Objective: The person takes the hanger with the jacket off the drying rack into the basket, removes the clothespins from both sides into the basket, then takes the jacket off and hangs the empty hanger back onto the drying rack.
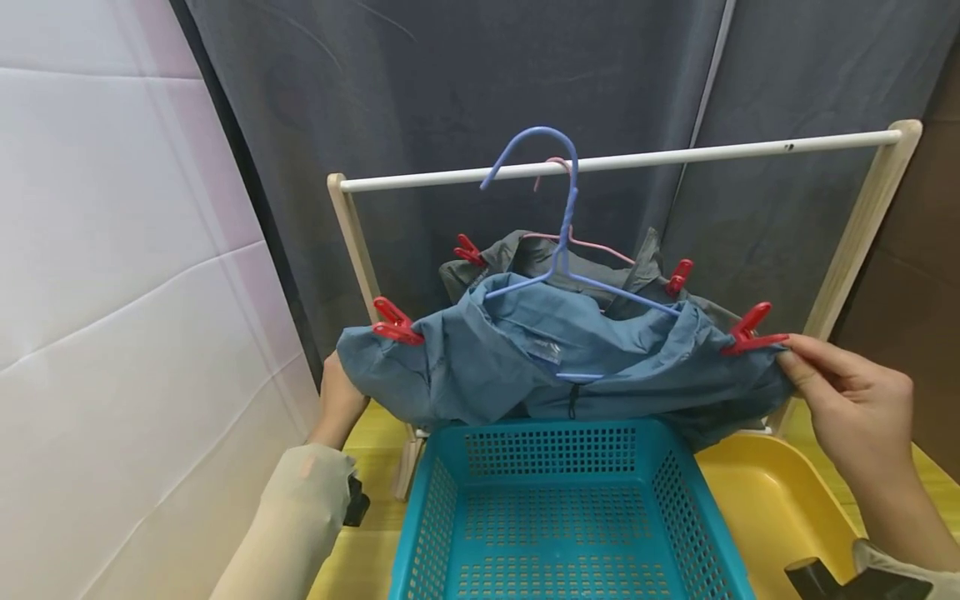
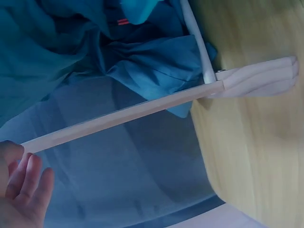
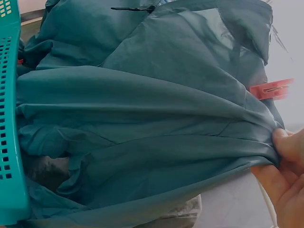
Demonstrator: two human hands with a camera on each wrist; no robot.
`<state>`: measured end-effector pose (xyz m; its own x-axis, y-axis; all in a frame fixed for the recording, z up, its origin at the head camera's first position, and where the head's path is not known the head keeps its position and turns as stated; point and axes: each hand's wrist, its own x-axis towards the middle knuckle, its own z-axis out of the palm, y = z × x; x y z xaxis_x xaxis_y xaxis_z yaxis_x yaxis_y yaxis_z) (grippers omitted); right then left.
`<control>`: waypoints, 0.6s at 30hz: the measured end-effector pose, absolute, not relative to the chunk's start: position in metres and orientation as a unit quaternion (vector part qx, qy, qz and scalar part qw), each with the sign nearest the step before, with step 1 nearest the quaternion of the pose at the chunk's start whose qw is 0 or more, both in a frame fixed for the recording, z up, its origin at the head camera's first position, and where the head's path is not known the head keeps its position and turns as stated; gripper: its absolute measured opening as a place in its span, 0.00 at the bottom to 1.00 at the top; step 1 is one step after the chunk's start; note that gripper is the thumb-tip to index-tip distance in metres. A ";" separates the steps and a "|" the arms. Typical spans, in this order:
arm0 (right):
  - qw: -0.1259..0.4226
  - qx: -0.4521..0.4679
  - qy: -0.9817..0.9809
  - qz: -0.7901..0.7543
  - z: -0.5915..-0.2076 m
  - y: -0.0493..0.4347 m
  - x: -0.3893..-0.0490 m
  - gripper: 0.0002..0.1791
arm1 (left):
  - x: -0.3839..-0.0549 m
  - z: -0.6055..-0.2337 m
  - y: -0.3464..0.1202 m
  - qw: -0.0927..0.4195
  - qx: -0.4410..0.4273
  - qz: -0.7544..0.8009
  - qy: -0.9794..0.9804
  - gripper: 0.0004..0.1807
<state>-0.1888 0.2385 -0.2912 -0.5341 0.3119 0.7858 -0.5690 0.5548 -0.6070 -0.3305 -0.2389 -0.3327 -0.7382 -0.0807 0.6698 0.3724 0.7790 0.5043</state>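
Note:
A blue jacket (image 1: 480, 358) hangs on a light-blue hanger (image 1: 567, 208), a red clothespin (image 1: 397, 323) at its left shoulder and another red clothespin (image 1: 748, 329) at its right. The hanger's hook stands in front of the white rod. My right hand (image 1: 855, 400) pinches the jacket's right end between thumb and fingers, just outside the clothespin. My left hand (image 1: 341, 404) holds the opposite end, its fingers mostly hidden behind the cloth. In the left wrist view, the left hand's fingers (image 2: 31, 180) overlap the wooden post (image 2: 123, 115).
A wooden rack with a white rod (image 1: 750, 150) stands behind. On it, a grey garment (image 1: 517, 254) hangs from a pink hanger (image 1: 600, 247). A teal basket (image 1: 555, 492) sits in front, with a yellow tray (image 1: 772, 492) to its right. A white wall panel (image 1: 127, 292) rises at left.

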 end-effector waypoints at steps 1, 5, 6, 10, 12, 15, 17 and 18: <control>0.473 0.086 -0.742 0.468 -0.292 0.239 -0.189 0.12 | -0.330 -0.331 -0.239 0.359 -0.095 -0.316 -0.873 0.09; 0.466 0.083 -0.736 0.485 -0.295 0.240 -0.191 0.12 | -0.328 -0.322 -0.237 0.379 -0.134 -0.302 -0.865 0.08; 0.465 0.082 -0.736 0.486 -0.296 0.240 -0.192 0.12 | -0.327 -0.320 -0.236 0.383 -0.143 -0.298 -0.863 0.08; 0.463 0.080 -0.737 0.486 -0.300 0.241 -0.194 0.12 | -0.319 -0.311 -0.231 0.394 -0.178 -0.289 -0.854 0.07; 0.461 0.081 -0.738 0.487 -0.302 0.242 -0.195 0.12 | -0.313 -0.306 -0.227 0.389 -0.178 -0.293 -0.855 0.07; 0.458 0.079 -0.741 0.485 -0.306 0.244 -0.196 0.12 | -0.301 -0.300 -0.223 0.363 -0.161 -0.319 -0.861 0.08; 0.452 0.072 -0.740 0.493 -0.308 0.244 -0.196 0.12 | -0.293 -0.295 -0.221 0.339 -0.149 -0.341 -0.864 0.09; 0.450 0.069 -0.740 0.495 -0.309 0.244 -0.196 0.12 | -0.289 -0.293 -0.220 0.329 -0.146 -0.353 -0.863 0.10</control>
<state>-0.1957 0.2440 -0.3092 -0.5848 0.3438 0.7347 -0.5484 0.4998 -0.6704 -0.2887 -0.2197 -0.2932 -0.7408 0.0205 0.6714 0.4853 0.7074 0.5138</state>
